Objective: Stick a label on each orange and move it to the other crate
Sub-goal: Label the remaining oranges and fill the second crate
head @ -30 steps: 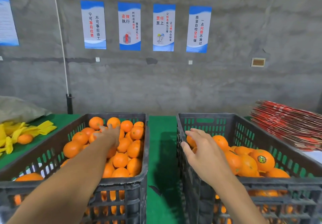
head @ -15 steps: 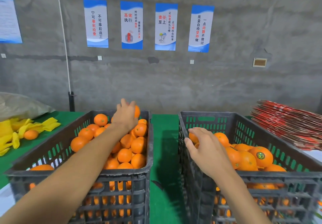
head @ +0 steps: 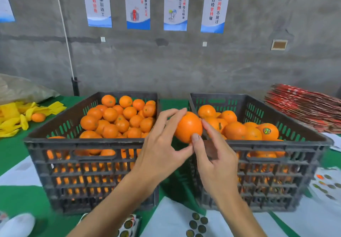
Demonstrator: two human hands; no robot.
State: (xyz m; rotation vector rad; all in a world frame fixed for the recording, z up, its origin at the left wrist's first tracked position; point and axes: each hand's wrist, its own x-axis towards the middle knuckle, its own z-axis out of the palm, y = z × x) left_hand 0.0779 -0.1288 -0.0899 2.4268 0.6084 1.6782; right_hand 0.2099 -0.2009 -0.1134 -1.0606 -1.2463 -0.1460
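Your way into the right crate (head: pixel 311 140) stays open over its back half (front piled high); the left crate (head: pixel 36 140) is heaped.

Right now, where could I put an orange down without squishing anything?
The green table left of the left crate is bare, below the yellow gloves. The green strip between the crates is open at the back. The right crate has room along its far wall. The near edge is crowded with label sheets.
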